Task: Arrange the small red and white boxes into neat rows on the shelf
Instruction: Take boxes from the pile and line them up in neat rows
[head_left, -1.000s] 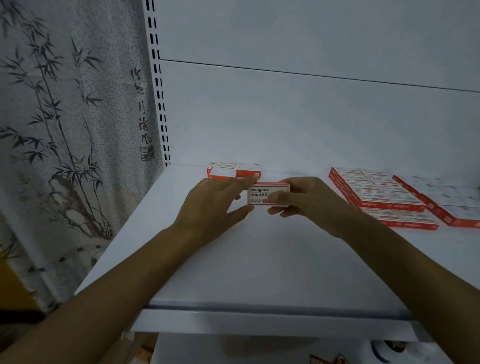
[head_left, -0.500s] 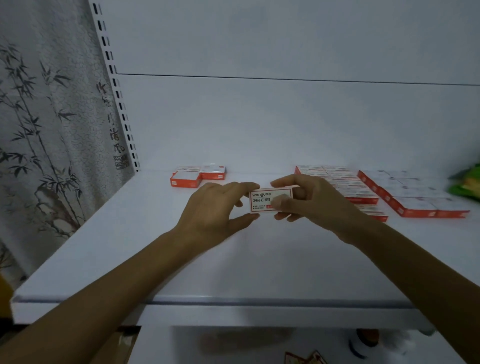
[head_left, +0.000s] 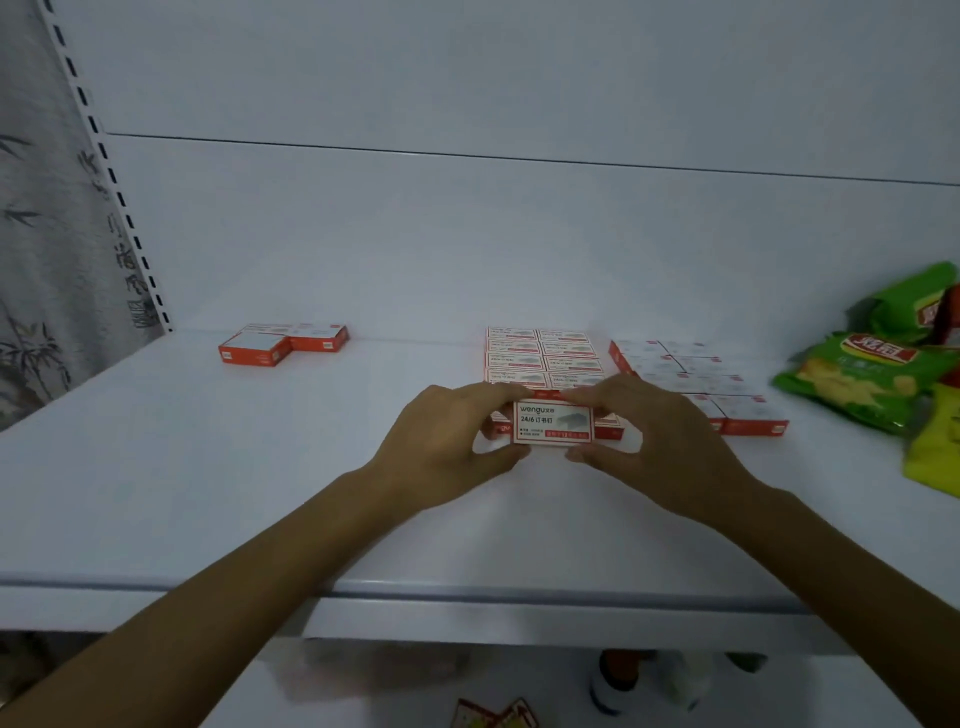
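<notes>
A small red and white box (head_left: 552, 422) is pinched at its two ends between my left hand (head_left: 447, 441) and my right hand (head_left: 649, 436). It hangs just in front of a neat block of like boxes (head_left: 543, 358) laid in two columns on the white shelf (head_left: 208, 493). A second block of boxes (head_left: 691, 374) lies to the right of it, partly behind my right hand. Two loose boxes (head_left: 283, 343) sit at the back left of the shelf. My fingers hide the front row of the middle block.
Green and yellow snack bags (head_left: 878, 384) lie at the shelf's right end. A perforated upright (head_left: 104, 171) and a bamboo-print curtain (head_left: 36, 260) border the left. The shelf's front lip (head_left: 467, 597) runs below my forearms, with bottles (head_left: 618, 680) on a lower level.
Both hands have carried the box rightwards, from near the two loose boxes at the left to the front of the middle block. The view has panned right, bringing the snack bags in.
</notes>
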